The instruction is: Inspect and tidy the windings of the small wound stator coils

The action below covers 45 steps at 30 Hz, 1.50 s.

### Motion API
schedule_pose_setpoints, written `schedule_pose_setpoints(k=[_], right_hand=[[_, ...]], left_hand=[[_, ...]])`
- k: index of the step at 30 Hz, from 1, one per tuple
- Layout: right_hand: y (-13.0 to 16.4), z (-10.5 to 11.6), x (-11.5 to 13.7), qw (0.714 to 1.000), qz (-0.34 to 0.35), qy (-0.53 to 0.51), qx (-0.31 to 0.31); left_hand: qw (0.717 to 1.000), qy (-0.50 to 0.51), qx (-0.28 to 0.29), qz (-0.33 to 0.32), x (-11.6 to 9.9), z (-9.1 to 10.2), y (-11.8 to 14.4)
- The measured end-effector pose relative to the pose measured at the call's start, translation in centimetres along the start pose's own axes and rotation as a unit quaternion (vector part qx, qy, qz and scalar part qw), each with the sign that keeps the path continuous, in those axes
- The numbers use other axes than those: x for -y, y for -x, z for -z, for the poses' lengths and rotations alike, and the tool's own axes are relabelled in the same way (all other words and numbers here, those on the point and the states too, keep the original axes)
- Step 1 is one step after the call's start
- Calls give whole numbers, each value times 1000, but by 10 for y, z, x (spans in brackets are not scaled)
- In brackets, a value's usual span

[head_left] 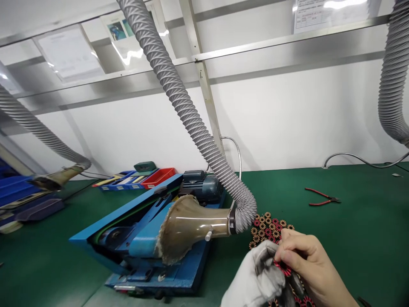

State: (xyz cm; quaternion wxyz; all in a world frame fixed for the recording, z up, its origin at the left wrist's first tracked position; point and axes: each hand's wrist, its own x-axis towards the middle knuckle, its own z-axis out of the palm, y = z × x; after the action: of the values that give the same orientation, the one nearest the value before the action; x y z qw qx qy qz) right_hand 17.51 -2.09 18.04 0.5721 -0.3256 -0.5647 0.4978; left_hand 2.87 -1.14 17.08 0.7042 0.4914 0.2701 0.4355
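My left hand [254,277], in a white glove with dark-stained fingertips, closes around the lower left of a small red ring-shaped wound coil core [283,269]. My bare right hand [308,260] pinches at the upper edge of the same coil core with thumb and forefinger, partly covering it. Just behind my hands lies a spread of loose wound coil cores [266,228], some copper-coloured and some red. More red cores [306,302] show beneath my hands at the bottom edge.
A blue belt machine [128,217] with a brownish suction hood [188,228] and grey flexible duct [191,115] stands left of my hands. Red-handled pliers [322,198] lie on the green bench [367,230]. Red and blue trays [158,177] sit by the back wall.
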Motion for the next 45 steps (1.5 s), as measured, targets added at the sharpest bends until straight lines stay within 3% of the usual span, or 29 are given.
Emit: schedule_pose_setpoints(k=[3,5,8,10,13,17,21,24,26,29,31,33,35,38,40,42,45], right_hand=[[1,0,-1,986,-24,-152,-67],[4,4,1,979,-38,-177,-89],[7,9,6,994,-34,-38,-95],[6,10,8,997,-14,71,-32],[2,9,7,994,18,103,27],[0,2,3,1000,9,11,14],[3,-8,2,991,-31,-126,-11],[5,-10,1,989,-31,-142,-22],[7,-8,-1,994,-6,-103,-32],[11,-4,-4,992,78,73,-60],[14,-4,-4,971,135,181,-76],[16,-7,-2,960,145,213,-108],[15,-11,0,980,66,136,-131],[14,-12,1,989,-52,-79,-111],[15,-8,-1,991,-17,-86,-106],[18,-4,-3,986,64,45,-149],[20,-2,-4,939,177,230,-186]], left_hand=[[1000,-22,1,-5,0,0,3],[1000,-22,-7,-10,-1,-1,6],[999,-13,-45,-9,-1,-4,7],[998,-16,-62,-10,-1,-5,7],[998,-46,-37,-24,-5,-7,6],[995,-86,-25,-44,-11,-10,3],[997,-70,0,-6,-14,-11,4],[999,-48,2,-13,-11,-10,5],[998,-47,-10,-37,-5,-8,5],[996,-64,-31,-60,7,-4,8],[981,-130,-96,-105,16,-4,11],[940,-228,-181,-180,22,-7,14],[887,-314,-222,-255,24,-13,15],[834,-393,-222,-318,23,-17,14],[830,-406,-219,-314,21,-17,13],[842,-390,-215,-304,19,-14,13],[864,-342,-216,-300,16,-12,15]])
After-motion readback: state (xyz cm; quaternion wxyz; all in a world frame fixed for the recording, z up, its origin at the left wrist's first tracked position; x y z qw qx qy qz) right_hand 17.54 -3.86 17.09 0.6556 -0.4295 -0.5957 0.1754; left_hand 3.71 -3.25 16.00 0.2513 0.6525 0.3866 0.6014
